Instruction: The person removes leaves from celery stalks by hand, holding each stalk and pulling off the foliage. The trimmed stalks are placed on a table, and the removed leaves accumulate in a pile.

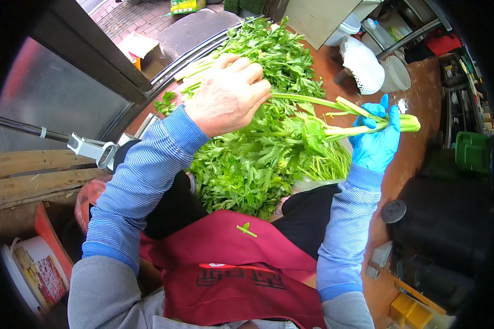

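Note:
My gloved right hand [376, 134], in a blue glove, is closed around the base of a celery bunch [409, 123]. Its pale green stalks stretch leftward, with leaves hanging near the middle of the view. My bare left hand [230, 90] has its fingers curled together at the far end of one long stalk [307, 98] from that bunch; the fingertips are partly hidden behind the hand. Beneath both hands lies a large heap of leafy celery [241, 175], reaching to the door sill. More cut stalks [192, 77] show just beyond my left hand.
On my dark red apron [225, 296] rests a small celery scrap [246, 231]. A white mesh-covered item [362, 66] and a translucent bucket [395, 75] stand at the far right. A glass door [55, 88] is at left, above a white tub [35, 274]. A green crate [472, 152] sits at right.

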### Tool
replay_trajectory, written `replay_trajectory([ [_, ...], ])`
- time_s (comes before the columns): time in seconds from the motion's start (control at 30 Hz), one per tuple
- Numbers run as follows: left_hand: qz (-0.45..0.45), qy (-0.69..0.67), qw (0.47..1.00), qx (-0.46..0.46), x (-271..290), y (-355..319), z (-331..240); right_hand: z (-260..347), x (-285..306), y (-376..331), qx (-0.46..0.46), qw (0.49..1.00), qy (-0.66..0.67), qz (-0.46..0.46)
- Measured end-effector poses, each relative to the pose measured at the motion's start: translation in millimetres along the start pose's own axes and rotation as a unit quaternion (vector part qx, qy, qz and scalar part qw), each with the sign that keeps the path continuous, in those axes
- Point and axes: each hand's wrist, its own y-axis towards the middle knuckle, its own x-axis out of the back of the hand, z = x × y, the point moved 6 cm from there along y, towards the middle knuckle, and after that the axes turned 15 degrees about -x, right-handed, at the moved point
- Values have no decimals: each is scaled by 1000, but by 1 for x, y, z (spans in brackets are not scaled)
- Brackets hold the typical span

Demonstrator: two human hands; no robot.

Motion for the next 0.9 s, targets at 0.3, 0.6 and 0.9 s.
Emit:
replay_trajectory([
  [0.3,251,-47,963,-85,-63,-28,-31,-15,-6,-2,52,968,-190,-156],
  [0.6,-77,-382,837,383,-48,-72,68,32,23,1,2,998,-52,-28],
  [0.9,4,-164,960,226,-29,-58,42,36,14,-15,62,995,-53,-56],
])
